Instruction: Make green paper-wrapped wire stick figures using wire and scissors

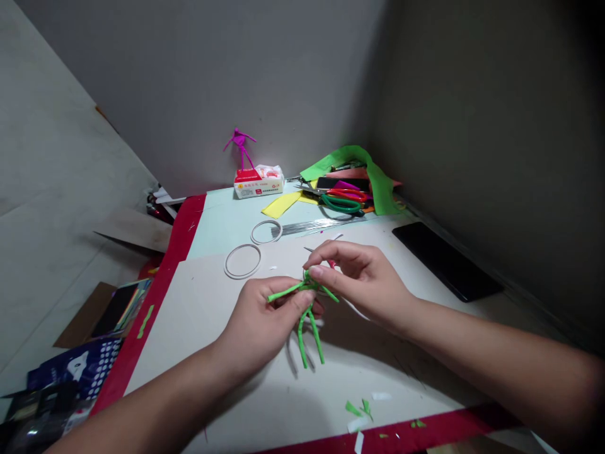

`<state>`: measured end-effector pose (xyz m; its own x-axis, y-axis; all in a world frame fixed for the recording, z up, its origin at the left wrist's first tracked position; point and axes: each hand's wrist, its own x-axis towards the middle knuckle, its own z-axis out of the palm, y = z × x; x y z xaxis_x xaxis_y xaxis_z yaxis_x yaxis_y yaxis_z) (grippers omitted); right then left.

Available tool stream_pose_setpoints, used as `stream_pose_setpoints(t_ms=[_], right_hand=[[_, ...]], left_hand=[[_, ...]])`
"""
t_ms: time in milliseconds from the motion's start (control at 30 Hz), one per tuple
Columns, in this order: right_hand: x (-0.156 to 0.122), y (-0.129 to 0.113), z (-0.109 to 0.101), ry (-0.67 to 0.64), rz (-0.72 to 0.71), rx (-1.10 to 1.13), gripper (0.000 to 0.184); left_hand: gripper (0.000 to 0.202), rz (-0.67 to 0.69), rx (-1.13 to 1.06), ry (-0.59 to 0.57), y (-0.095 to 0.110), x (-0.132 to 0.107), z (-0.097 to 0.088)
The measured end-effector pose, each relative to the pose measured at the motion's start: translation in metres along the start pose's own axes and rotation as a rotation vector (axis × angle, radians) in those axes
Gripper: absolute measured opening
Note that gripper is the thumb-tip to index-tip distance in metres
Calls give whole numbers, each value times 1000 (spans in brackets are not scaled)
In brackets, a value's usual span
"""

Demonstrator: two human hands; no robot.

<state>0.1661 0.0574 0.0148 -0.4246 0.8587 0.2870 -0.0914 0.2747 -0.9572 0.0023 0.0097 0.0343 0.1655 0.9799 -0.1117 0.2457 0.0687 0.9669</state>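
Both my hands meet over the middle of the table [212,328] around a small green stick figure [308,325] made of wrapped wire. My left hand [265,318] is closed on the figure's body, with its two legs hanging down below the fingers and one arm sticking out to the left. My right hand [359,274] pinches the figure's top between thumb and fingers. A thin pink bit shows under the right fingers; I cannot make out what it is.
Two white rings [242,260] [266,231] and a bundle of thin wires [321,224] lie beyond my hands. Scissors [343,202], green paper [373,176] and yellow paper [282,203] sit at the back. A purple stick figure [241,146] stands on a white box [259,181]. A black phone [447,260] lies right.
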Motion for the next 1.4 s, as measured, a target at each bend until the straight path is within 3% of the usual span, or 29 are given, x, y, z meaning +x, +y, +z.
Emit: stream_pose_setpoints(t_ms=[200, 500, 900, 1167, 1400], right_hand=[[3, -3, 2, -88, 228, 321, 15], [0, -1, 0, -53, 112, 134, 8], [8, 1, 2, -84, 370, 438, 12], [4, -2, 1, -58, 209, 376, 9], [4, -2, 1, 50, 181, 265, 9]], left_hand=[[20, -37, 16, -10, -1, -2, 1], [19, -21, 13, -14, 1, 1, -1], [21, -56, 24, -19, -2, 0, 0], [20, -36, 32, -16, 0, 1, 0], [19, -58, 8, -12, 0, 2, 0]])
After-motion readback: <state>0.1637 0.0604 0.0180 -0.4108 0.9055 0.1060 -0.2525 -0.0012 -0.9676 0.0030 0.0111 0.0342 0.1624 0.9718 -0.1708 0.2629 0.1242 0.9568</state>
